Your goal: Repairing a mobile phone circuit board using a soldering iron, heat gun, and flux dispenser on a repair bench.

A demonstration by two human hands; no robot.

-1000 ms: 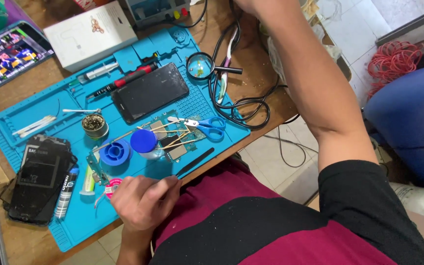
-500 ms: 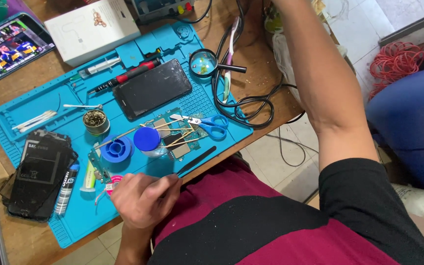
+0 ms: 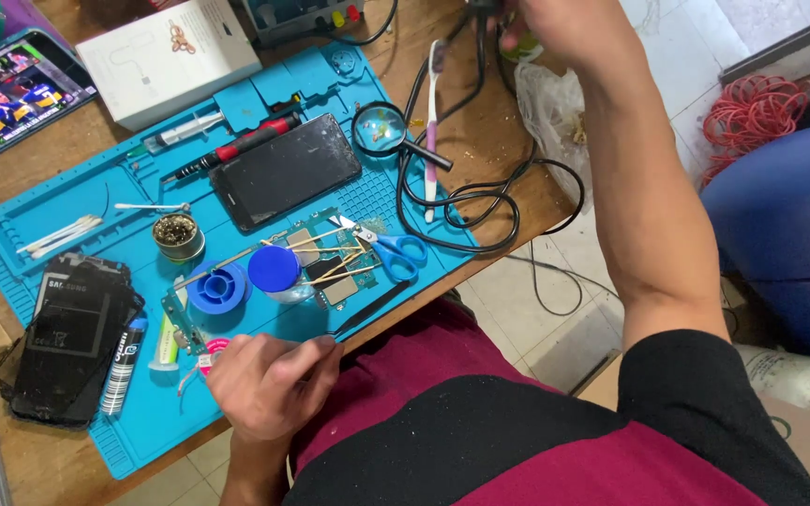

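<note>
My left hand rests at the near edge of the blue work mat, fingers curled around the end of a thin black tool that lies along the mat's edge. Just beyond it sit a green circuit board with thin sticks across it, a blue-capped jar and a blue spool. My right hand is stretched to the far side of the table, closed on a dark cabled tool at the frame's top edge. Its black cable loops over the table.
On the mat lie a black phone, a magnifier, blue scissors, a red-handled screwdriver, a small tin and dark phone parts. A white box and a lit phone lie behind. Red wire lies on the floor.
My right hand has come into view at the top, gripping the dark cabled tool. My left hand has stayed at the mat's near edge.
</note>
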